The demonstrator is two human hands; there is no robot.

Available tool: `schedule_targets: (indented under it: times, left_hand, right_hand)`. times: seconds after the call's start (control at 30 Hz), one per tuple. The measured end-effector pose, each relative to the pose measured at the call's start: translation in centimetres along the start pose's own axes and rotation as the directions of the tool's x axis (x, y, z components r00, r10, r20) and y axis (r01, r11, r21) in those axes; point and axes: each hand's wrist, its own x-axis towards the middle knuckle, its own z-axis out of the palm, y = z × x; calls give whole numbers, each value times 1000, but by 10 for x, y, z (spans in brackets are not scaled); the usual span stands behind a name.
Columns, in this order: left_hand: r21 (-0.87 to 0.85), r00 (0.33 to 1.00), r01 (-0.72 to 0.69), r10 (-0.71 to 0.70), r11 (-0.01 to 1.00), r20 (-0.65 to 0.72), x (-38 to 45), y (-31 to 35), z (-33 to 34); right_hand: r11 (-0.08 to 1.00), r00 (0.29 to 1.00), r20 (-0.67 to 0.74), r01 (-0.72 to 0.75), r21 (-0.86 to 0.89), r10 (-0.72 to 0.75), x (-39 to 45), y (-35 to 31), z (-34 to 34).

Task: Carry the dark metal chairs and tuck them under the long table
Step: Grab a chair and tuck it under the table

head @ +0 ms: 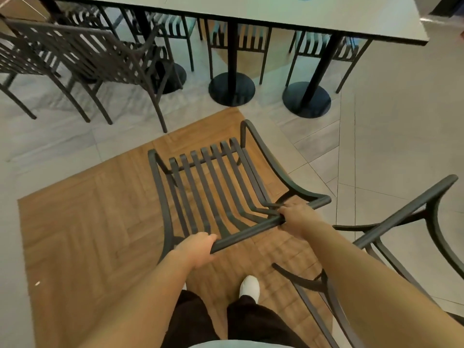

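A dark metal slatted chair (213, 182) is in front of me, its seat pointing toward the long table (276, 18). My left hand (195, 249) grips the left end of the chair's top back rail. My right hand (296, 219) grips the same rail near its right end. The chair is over the wood-patterned floor patch, a short distance from the table's near edge. The long light-topped table spans the top of the view on black pedestal legs.
Two dark chairs (82, 61) stand at the left by the table. Another dark chair (391, 234) is close on my right. More chairs (238, 41) sit tucked on the table's far side. Round black bases (232, 89) rest on the floor under the table.
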Motion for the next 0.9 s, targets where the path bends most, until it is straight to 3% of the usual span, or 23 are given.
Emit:
schedule_targets:
  times: [0.33,0.57,0.9]
  left_hand:
    - [-10,999,34,-34,999,13,10,-21,-2]
    - [42,996,86,-86,995,-11,26,-79,-36]
    - [159,999,31,-29,987,-15,58,-177,-117]
  right_hand:
    - [998,998,57,11,-67,-7,26,-12,1]
    - [1000,999,37,0,-29,2,56,-50,-10]
    - [988,990,-6,-139,66,140,118,-125,-39]
